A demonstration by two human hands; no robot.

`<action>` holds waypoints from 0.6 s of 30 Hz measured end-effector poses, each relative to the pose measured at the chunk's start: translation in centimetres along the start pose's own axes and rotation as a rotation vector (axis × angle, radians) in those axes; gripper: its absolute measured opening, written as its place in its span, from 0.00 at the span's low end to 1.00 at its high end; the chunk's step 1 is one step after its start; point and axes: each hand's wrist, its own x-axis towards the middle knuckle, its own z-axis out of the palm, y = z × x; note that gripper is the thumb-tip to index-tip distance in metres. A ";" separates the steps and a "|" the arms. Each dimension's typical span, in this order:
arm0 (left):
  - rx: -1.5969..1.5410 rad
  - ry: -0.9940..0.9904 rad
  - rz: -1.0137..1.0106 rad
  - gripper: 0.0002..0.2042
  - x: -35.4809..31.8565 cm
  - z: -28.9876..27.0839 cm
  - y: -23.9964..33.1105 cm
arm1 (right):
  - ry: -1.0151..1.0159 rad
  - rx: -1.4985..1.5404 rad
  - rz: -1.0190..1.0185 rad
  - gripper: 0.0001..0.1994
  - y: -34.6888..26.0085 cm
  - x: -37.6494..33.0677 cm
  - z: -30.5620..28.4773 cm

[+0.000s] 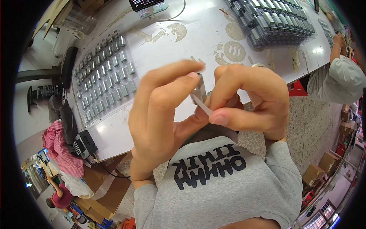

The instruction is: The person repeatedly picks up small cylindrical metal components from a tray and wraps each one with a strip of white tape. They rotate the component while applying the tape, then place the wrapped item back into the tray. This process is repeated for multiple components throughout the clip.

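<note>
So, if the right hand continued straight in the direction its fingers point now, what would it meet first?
Probably the small metal cylinder that both hands hold; the right hand fingers point left toward it, with the left hand just beyond. Depth is unclear.

head cam, looks down, close on table (pixel 183 42)

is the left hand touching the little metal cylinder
Touching. The head view shows the left hand with its fingertips closed on the small metal cylinder, no gap between them.
</note>
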 end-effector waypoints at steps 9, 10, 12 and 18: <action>0.138 0.021 0.035 0.21 0.5 -0.5 0.1 | -0.001 -0.066 0.373 0.06 -0.9 -0.1 -1.3; 0.190 0.019 0.066 0.21 0.6 -0.6 0.1 | -0.024 -0.114 0.358 0.05 -0.8 0.0 -1.3; 0.227 0.052 0.015 0.21 0.5 -0.6 0.3 | -0.046 -0.116 0.337 0.05 -0.6 0.2 -1.2; 0.288 0.042 0.056 0.23 0.5 -1.1 -0.1 | -0.008 -0.120 0.252 0.03 -0.6 0.4 -0.5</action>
